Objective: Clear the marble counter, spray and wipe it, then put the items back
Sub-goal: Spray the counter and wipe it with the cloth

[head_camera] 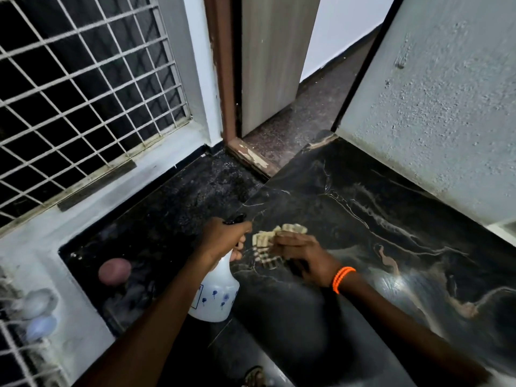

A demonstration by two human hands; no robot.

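The black marble counter with pale veins spreads out under and beyond both hands. The white plastic spray bottle with blue drip prints hangs below the left hand — fingers wrapped round its neck and dark trigger head. Just right of that, the right hand presses a crumpled beige checked cloth onto the marble, fingers curled over it — orange bead bracelet on that wrist.

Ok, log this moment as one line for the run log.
stage: wiping | left hand: grips spray bottle | right hand: holds checked cloth on marble counter | items: not back yet
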